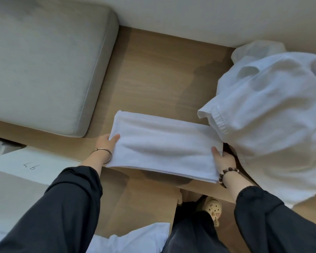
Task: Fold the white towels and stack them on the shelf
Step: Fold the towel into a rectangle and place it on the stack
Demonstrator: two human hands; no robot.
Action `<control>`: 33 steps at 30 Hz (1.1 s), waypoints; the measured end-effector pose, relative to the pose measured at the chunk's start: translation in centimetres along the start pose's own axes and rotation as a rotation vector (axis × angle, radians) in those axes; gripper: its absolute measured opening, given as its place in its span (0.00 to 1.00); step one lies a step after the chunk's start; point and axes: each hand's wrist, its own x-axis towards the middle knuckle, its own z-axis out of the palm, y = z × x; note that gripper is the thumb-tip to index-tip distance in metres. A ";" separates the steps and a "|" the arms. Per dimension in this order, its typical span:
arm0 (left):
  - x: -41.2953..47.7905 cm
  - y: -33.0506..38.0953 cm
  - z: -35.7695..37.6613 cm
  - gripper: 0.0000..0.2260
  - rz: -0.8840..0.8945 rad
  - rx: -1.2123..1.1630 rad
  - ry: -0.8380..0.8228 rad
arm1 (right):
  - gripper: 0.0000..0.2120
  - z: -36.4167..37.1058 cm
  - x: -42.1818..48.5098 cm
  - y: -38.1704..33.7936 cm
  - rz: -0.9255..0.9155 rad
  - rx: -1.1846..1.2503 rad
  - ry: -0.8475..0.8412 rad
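We are holding a folded towel (162,143) flat at the wooden shelf's (153,79) front edge.
Our left hand (106,141) and right hand (223,158) are reaching forward, each pinching a short end with the thumb on top. The towel's long axis is running left to right between them, beside a loose white pile (272,115).

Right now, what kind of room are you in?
Probably a hotel or home room: a grey seat cushion on a wooden shelf, a folded white towel, a heap of crumpled white laundry.

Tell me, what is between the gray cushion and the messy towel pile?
Head view: bare wooden surface farther back, and nearer, the folded towel.
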 end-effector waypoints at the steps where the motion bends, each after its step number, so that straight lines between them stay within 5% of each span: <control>1: 0.0 0.0 0.1 0.10 0.018 0.036 0.012 | 0.27 0.3 -0.1 0.0 -0.004 -0.006 0.032; 6: 0.6 -0.3 0.6 0.08 0.085 0.236 0.015 | 0.21 1.4 -0.1 0.7 -0.027 -0.044 0.077; 12: 2.7 3.1 0.1 0.11 0.102 -0.042 0.063 | 0.28 1.8 0.9 -1.5 -0.038 0.147 0.152; 20: 2.9 4.8 0.8 0.11 0.238 -0.038 0.177 | 0.23 3.4 1.1 -2.0 -0.067 0.125 0.361; 33: 3.5 5.2 1.7 0.10 0.172 0.079 0.273 | 0.28 3.9 2.7 -2.9 -0.139 0.000 0.310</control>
